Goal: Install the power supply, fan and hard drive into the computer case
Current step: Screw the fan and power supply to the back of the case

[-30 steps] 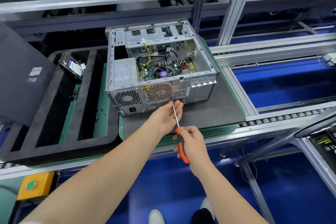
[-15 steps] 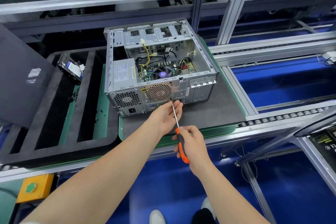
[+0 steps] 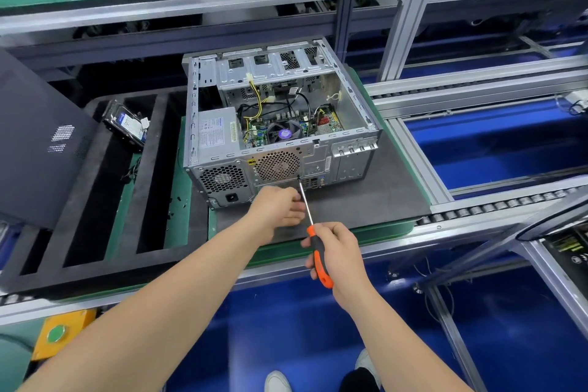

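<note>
- Step in hand, as we judge it: driving a fan screw. The screwdriver (image 3: 312, 237) tip meets the rear panel of the case (image 3: 348, 105) at the lower right corner of the fan (image 3: 276, 165), centre of frame. The screw itself is too small to make out.
- The right hand (image 3: 339, 251), below centre, has its fingers clamped round the orange handle.
- The left hand (image 3: 276, 205) sits just left of the shaft, fingers curled toward it. We cannot tell whether they pinch it or only lie beside it.
- For a good drive, we hold the shaft in line with the screw and press in before turning, so the tip does not slip out.
- The left fingertips should guide only, lightly.
- We stop at snug, since thin sheet metal probably strips.
- The PSU (image 3: 218, 134) sits inside the case, left of centre. The drive (image 3: 127, 124) lies in the tray (image 3: 95, 277), upper left, not yet fitted.
</note>
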Demonstrator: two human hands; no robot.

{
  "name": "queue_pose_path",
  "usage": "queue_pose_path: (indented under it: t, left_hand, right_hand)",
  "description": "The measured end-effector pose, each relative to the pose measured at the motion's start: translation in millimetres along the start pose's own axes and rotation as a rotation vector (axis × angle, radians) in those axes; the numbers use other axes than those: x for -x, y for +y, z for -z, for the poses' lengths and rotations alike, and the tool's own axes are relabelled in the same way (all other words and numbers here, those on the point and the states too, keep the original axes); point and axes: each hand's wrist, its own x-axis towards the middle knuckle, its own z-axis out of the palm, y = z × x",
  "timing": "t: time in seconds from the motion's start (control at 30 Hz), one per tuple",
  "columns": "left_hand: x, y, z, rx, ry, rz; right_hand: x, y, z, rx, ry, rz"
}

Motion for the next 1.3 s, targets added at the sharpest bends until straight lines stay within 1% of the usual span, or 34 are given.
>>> queue_pose_path:
  t: [0.03, 0.07, 0.1, 0.13, 0.17, 0.2, 0.23, 0.27, 0.3, 0.33, 0.37, 0.4, 0.43, 0.47, 0.53, 0.63, 0.77, 0.87, 1.0, 1.17, 1.3]
  left_hand:
    - [7.5, 4.8, 7.9, -0.282, 0.046, -0.155]
    - [14.7, 11.6, 16.2, -0.528, 0.097, -0.372]
    - [21.9, 21.2, 23.1, -0.695, 0.177, -0.61]
    - [27.4, 33.3, 28.8, -0.751, 0.272, -0.824]
    - [28.9, 48.5, 33.2, -0.745, 0.355, -0.981]
    - [26.4, 65.5, 36.3, -0.729, 0.416, -1.072]
    - [19.3, 81.9, 38.6, -0.749, 0.43, -1.088]
    - [9.4, 97.0, 39.2, -0.817, 0.387, -1.021]
    - [-2.3, 108.7, 39.0, -0.944, 0.29, -0.89]
    - [-15.4, 115.9, 38.7, -1.092, 0.146, -0.719]
    - [-25.6, 120.7, 37.4, -1.181, -0.005, -0.529]
    - [-32.5, 123.3, 35.2, -1.18, -0.137, -0.359]
    - [-36.5, 124.3, 32.2, -1.135, -0.244, -0.242]
    - [-39.7, 125.1, 29.7, -1.095, -0.307, -0.201]
    - [-44.1, 127.9, 26.8, -1.049, -0.342, -0.214]
    - [-45.8, 130.2, 27.8, -0.973, -0.341, -0.193]
    - [-48.7, 124.9, 34.3, -0.921, -0.324, -0.235]
    - [-52.9, 125.8, 36.4, -0.951, -0.327, -0.256]
    - [-52.9, 128.2, 40.2, -0.936, -0.361, -0.196]
    - [-45.1, 128.1, 30.4, -1.05, -0.338, -0.234]
    - [-36.9, 128.2, 26.5, -1.062, -0.3, -0.283]
  right_hand:
    - [0.3, -0.1, 0.1, -0.008, -0.007, 0.003]
    - [0.7, -0.4, 0.1, -0.015, -0.013, 0.005]
    - [0.7, -1.0, 0.1, -0.02, -0.019, 0.009]
    - [1.1, -1.3, 0.2, -0.025, -0.025, 0.014]
    - [1.2, -1.6, 0.1, -0.028, -0.031, 0.02]
    - [1.5, -1.8, 0.0, -0.027, -0.034, 0.027]
    - [1.7, -1.9, -0.1, -0.024, -0.033, 0.032]
    - [2.2, -2.0, -0.3, -0.021, -0.03, 0.035]
    - [2.6, -2.2, -0.6, -0.022, -0.027, 0.037]
    - [2.8, -2.4, -0.7, -0.023, -0.026, 0.038]
    - [3.0, -2.6, -0.8, -0.023, -0.026, 0.038]
    - [3.1, -3.0, -0.8, -0.021, -0.027, 0.037]
    - [3.1, -3.3, -0.7, -0.017, -0.028, 0.034]
    - [3.3, -3.5, -0.5, -0.015, -0.031, 0.032]
    - [3.1, -3.9, -0.3, -0.018, -0.034, 0.028]
    - [3.3, -4.1, -0.6, -0.019, -0.035, 0.022]
    - [3.0, -4.6, -2.2, -0.027, -0.042, 0.017]
    - [3.5, -3.5, -2.6, -0.024, -0.04, 0.016]
    - [3.7, -3.3, -2.8, -0.027, -0.036, 0.009]
    - [3.4, -3.0, -2.4, -0.037, -0.03, 0.002]
    - [5.0, -3.5, -3.5, -0.048, -0.032, 0.012]
